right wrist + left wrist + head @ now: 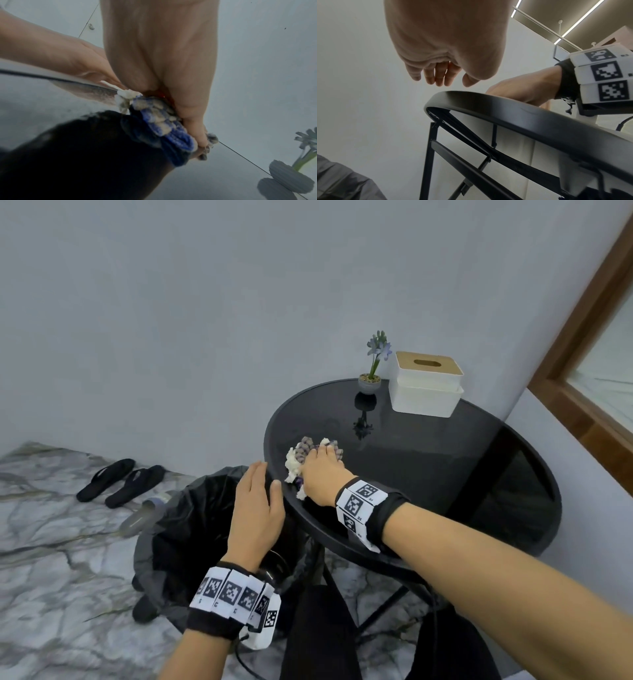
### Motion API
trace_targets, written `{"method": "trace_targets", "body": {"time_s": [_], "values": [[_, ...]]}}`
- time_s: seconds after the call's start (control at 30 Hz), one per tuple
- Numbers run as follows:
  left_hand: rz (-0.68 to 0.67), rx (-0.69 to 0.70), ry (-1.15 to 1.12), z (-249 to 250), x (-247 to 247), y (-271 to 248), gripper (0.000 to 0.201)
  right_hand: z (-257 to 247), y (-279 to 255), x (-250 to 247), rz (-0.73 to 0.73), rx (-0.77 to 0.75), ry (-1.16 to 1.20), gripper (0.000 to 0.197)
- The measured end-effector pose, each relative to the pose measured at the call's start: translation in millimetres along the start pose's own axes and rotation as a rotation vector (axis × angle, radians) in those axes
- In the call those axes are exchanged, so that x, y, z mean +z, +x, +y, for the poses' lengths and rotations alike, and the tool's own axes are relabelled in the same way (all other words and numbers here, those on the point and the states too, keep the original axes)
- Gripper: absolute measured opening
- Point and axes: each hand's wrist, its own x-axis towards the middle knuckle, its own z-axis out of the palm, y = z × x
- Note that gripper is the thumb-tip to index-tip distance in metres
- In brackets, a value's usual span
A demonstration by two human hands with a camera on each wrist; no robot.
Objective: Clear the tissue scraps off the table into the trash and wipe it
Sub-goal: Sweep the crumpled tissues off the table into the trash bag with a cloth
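Observation:
A round black glass table stands by the wall. Near its left edge my right hand grips a bunched blue-and-white striped cloth and presses it on the glass. White tissue scraps lie against the cloth's left side, at the rim. The right wrist view shows the cloth under my right hand, with tissue scraps beside it. My left hand is held open just off the table's rim, above a trash bin lined with a black bag. It holds nothing.
A small potted flower and a white tissue box with a wooden lid stand at the table's far side. Black slippers lie on the marble floor left of the bin. A wooden window frame is at the right.

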Motion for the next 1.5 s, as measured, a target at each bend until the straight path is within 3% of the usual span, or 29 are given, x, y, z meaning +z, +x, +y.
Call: {"method": "trace_targets", "body": {"time_s": [0.1,0.23,0.33,0.5,0.63,0.73,0.8,0.93,1.2,1.37,1.5], "values": [[0.026,-0.028,0.002,-3,-5,6,0.049,-13,14,-3,-0.014,-0.053,-0.035,0.061],[0.035,-0.035,0.0,-5,-9,11,0.05,-22,16,-22,-0.014,-0.142,-0.021,0.032],[0.045,-0.028,-0.006,-4,-10,12,0.05,-11,22,-32,0.056,-0.253,-0.002,0.03],[0.044,-0.01,-0.029,-1,-11,9,0.05,21,24,-42,0.183,-0.291,0.024,0.027],[0.032,-0.004,-0.037,-2,-16,5,0.052,41,22,-65,0.285,-0.197,-0.045,0.025],[0.029,-0.007,-0.036,-4,-17,3,0.053,48,25,-71,0.321,-0.059,0.056,0.024],[0.02,-0.01,-0.045,-3,-15,2,0.053,47,33,-64,0.281,0.006,0.034,0.029],[-0.008,0.028,-0.058,-4,-8,-1,0.053,36,53,-39,0.036,-0.105,-0.053,0.028],[-0.045,0.013,-0.057,-7,0,-5,0.054,8,49,-37,0.002,-0.223,-0.068,0.027],[-0.031,0.021,-0.063,-7,0,-8,0.052,-11,45,-33,-0.025,-0.284,0.153,0.013],[-0.029,0.019,-0.079,-7,-1,-9,0.052,-22,36,-39,0.044,-0.321,0.342,0.026]]}}
